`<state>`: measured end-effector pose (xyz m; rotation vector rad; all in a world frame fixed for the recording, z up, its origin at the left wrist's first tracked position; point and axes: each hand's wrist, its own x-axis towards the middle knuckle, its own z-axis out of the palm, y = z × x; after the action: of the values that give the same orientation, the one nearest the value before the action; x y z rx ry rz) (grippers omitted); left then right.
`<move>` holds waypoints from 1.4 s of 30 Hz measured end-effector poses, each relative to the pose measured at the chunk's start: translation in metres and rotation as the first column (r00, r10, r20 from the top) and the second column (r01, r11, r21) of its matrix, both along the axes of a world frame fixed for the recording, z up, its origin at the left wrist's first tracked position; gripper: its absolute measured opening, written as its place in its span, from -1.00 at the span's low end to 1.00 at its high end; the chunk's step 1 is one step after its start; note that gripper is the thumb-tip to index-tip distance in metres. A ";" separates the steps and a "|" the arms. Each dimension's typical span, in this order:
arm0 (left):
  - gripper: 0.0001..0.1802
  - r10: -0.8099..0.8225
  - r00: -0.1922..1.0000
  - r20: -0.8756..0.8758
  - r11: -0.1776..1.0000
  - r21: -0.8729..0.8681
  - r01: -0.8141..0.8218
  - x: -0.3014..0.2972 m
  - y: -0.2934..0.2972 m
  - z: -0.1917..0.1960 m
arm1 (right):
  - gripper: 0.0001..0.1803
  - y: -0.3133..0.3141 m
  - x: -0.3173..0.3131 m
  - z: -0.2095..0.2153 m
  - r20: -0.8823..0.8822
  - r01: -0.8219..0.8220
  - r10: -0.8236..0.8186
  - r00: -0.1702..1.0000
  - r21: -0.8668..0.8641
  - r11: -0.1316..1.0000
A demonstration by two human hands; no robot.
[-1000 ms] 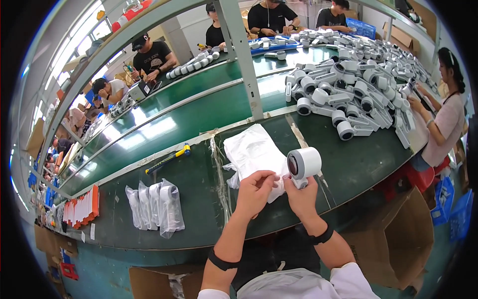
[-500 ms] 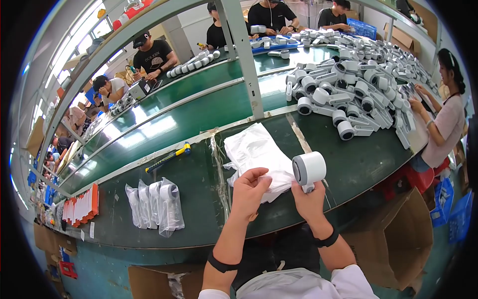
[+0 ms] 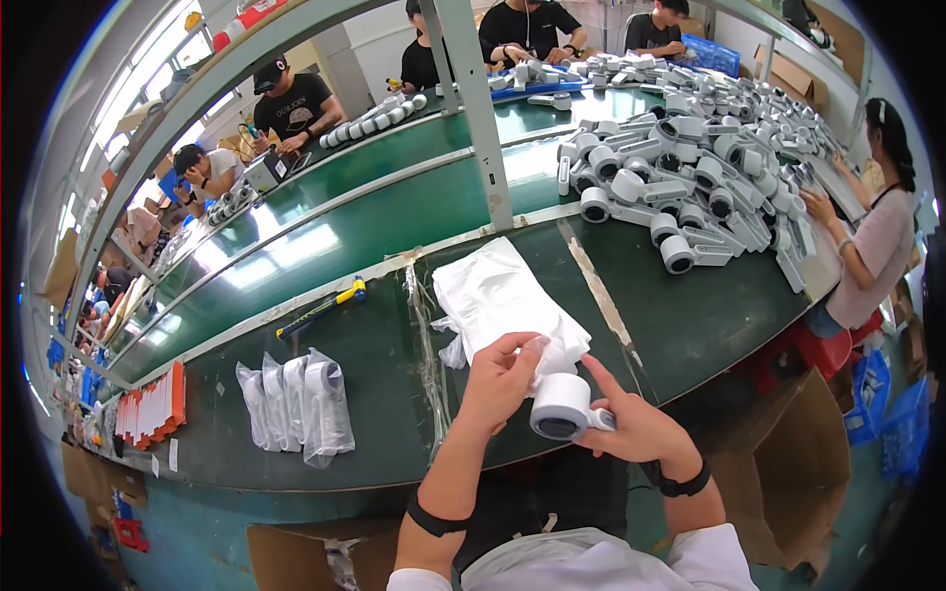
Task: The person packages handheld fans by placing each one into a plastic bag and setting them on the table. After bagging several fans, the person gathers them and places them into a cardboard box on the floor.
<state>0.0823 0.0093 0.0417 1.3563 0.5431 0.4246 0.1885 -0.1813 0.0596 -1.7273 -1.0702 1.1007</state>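
In my right hand (image 3: 641, 426) is a white device (image 3: 563, 399) with a round drum-shaped head and a dark disc on one end. My fingers close around its short grey-and-white handle, and the head points toward my left hand. Fingertips of my left hand (image 3: 503, 382) pinch a thin white plastic bag (image 3: 554, 357) at the near end of a stack of white plastic bags (image 3: 498, 286). The device's head is just below that pinched plastic; whether they touch I cannot tell.
Several bagged devices (image 3: 296, 406) lie in a row at left, near a yellow-and-blue tool (image 3: 322, 307) and orange-and-white boxes (image 3: 153, 406). A large heap of devices (image 3: 690, 177) fills the right. A metal post (image 3: 488, 148) rises beyond the bags. Open cardboard boxes (image 3: 788, 473) stand below; co-workers sit around.
My right hand has brought the device down and left, turning its head toward my left hand. The left hand's fingers now pinch bag plastic near the device. The view has shifted slightly.
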 end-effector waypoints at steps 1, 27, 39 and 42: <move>-0.78 -0.051 0.998 -0.022 0.999 0.006 0.051 -0.002 0.001 0.001 | 0.10 0.004 0.001 0.002 -0.020 -0.010 0.009 1.000 -0.076 0.997; -0.76 -0.143 0.952 0.272 0.294 0.930 -0.222 -0.008 -0.047 0.009 | -0.22 0.043 -0.002 -0.066 -0.071 0.333 -0.333 0.940 0.395 0.856; -0.76 0.155 0.982 0.108 0.980 0.111 -0.166 -0.018 0.008 0.020 | -0.06 0.003 0.002 -0.007 -0.275 0.084 -0.059 0.959 0.078 0.993; -0.74 0.027 0.985 0.168 0.991 0.126 -0.048 -0.017 0.012 0.019 | 0.08 0.003 0.007 0.004 -0.226 -0.061 0.076 0.971 0.071 0.996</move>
<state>0.0657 0.0210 0.0604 1.4214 0.4093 0.6066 0.1957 -0.1780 0.0632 -1.4821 -1.0153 1.2613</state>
